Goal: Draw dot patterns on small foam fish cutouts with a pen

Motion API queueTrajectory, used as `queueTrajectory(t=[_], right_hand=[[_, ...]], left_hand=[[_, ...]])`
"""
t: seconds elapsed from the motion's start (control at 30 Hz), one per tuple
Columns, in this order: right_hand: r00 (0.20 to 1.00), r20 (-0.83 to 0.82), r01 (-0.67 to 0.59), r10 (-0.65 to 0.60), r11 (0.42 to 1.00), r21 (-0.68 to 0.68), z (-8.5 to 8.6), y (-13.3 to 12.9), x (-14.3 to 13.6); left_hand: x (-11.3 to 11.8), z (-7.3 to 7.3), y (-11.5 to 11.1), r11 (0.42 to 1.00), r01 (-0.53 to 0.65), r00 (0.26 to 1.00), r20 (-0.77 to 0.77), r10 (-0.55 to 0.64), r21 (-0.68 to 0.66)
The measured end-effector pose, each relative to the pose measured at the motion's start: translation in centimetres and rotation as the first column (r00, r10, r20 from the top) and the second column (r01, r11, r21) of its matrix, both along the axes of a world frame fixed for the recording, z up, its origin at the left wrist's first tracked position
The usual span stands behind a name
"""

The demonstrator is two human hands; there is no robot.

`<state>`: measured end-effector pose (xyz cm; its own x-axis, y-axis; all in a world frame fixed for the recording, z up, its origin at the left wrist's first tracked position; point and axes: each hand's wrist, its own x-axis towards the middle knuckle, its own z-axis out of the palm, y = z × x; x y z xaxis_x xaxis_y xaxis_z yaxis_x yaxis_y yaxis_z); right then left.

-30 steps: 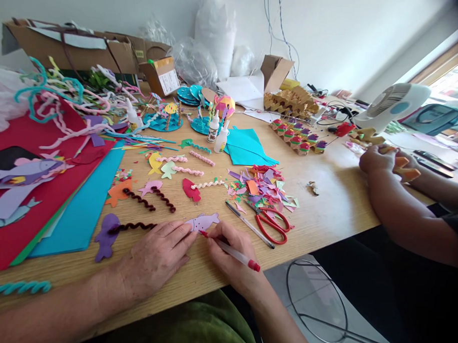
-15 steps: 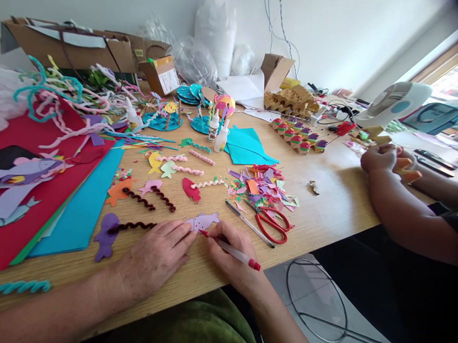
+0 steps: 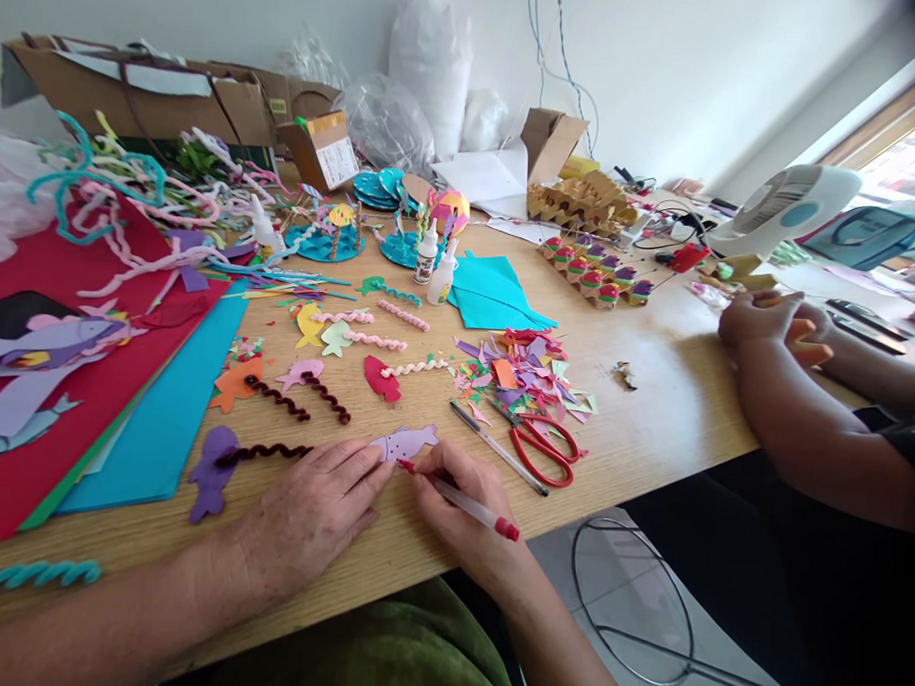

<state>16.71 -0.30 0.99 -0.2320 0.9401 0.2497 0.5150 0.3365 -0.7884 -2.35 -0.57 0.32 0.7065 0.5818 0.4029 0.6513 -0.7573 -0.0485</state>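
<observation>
A small lilac paper fish [image 3: 413,442] with dark dots lies on the table before me. My left hand [image 3: 313,508] rests over its left end, fingers stretched out and pressing it down. A red-capped pen [image 3: 471,504] is pinched in my right hand [image 3: 463,513], its red tip by the fish's lower edge. The fish's left part is hidden under my fingers. Left of them lies a purple paper fish [image 3: 213,475] with a dark brown curled pipe cleaner [image 3: 270,451], which runs up to my left hand.
Red-handled scissors [image 3: 548,451] and a black-capped pen [image 3: 499,449] lie right of my hands, beside paper scraps [image 3: 531,376]. Beyond are several paper fish, glue bottles [image 3: 443,277] and a painted egg carton [image 3: 595,273]. Coloured sheets [image 3: 147,422] cover the left. Another person's hands [image 3: 766,319] hold something orange at right.
My hands and the pen hardly differ from before. The other person's hands at right have shifted slightly, and the orange thing in them has moved a little left.
</observation>
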Motion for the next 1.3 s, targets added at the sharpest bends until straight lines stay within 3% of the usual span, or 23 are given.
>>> queueTrajectory(t=[0.47, 0.67, 0.83, 0.93, 1.1, 1.3], right_hand=[[1.000, -0.021, -0.008, 0.007, 0.999, -0.041, 0.1, 0.1, 0.1], [0.969, -0.219, 0.086, -0.111, 0.989, -0.123, 0.1, -0.1, 0.4], [0.950, -0.244, 0.186, -0.195, 0.981, -0.057, 0.4, -0.6, 0.6], [0.960, -0.224, 0.162, -0.170, 0.985, -0.052, 0.6, -0.7, 0.8], [0.971, -0.219, 0.064, -0.098, 0.986, -0.155, 0.7, 0.3, 0.9], [0.991, -0.121, 0.043, -0.063, 0.986, -0.160, 1.0, 2.1, 0.6]], left_hand=[[0.1, 0.3, 0.1, 0.999, 0.024, 0.999, 0.020, -0.025, 0.043], [0.0, 0.1, 0.0, 0.999, 0.017, 1.000, 0.021, -0.017, 0.032], [0.1, -0.1, 0.1, 1.000, 0.020, 0.999, 0.030, -0.021, 0.024], [0.0, -0.2, 0.1, 1.000, 0.020, 0.999, 0.032, -0.020, 0.016], [-0.2, -0.4, 0.1, 1.000, 0.011, 1.000, 0.020, -0.012, 0.024], [-0.4, -0.4, 0.2, 1.000, 0.009, 1.000, 0.003, -0.009, 0.011]])
